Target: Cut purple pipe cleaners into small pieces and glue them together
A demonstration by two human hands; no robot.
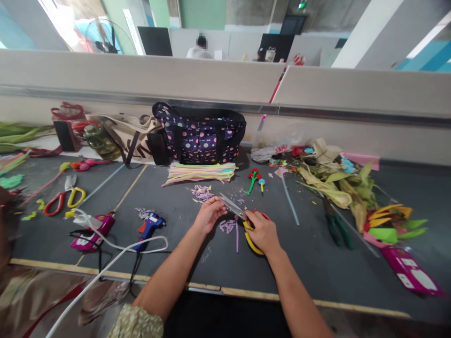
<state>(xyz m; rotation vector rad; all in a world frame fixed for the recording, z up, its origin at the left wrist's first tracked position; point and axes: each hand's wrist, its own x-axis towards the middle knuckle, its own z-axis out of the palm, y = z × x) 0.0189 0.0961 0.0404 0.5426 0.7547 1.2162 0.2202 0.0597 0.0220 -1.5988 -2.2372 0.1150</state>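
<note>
My right hand [262, 231] is closed round the red and yellow handles of a pair of scissors [233, 205]. The blades point up and left, their tips by the fingers of my left hand [212, 213]. Those fingers are pinched together; whatever lies between them is too small to make out. Below the blades is a small heap of cut lilac pieces [227, 226], with a longer lilac strip [237, 237] beside it. Beyond my left hand lies another pile of lilac and cream cut pieces [202, 192]. A bundle of pastel fuzzy stems [200, 172] rests farther back.
A patterned dark bag [204, 136] stands behind the bundle. To the left are a blue glue gun [150, 230], a white cable [123, 249] and other scissors [65, 197]. Pliers [336, 225], dried husks [348, 183] and a magenta box [410, 270] lie to the right.
</note>
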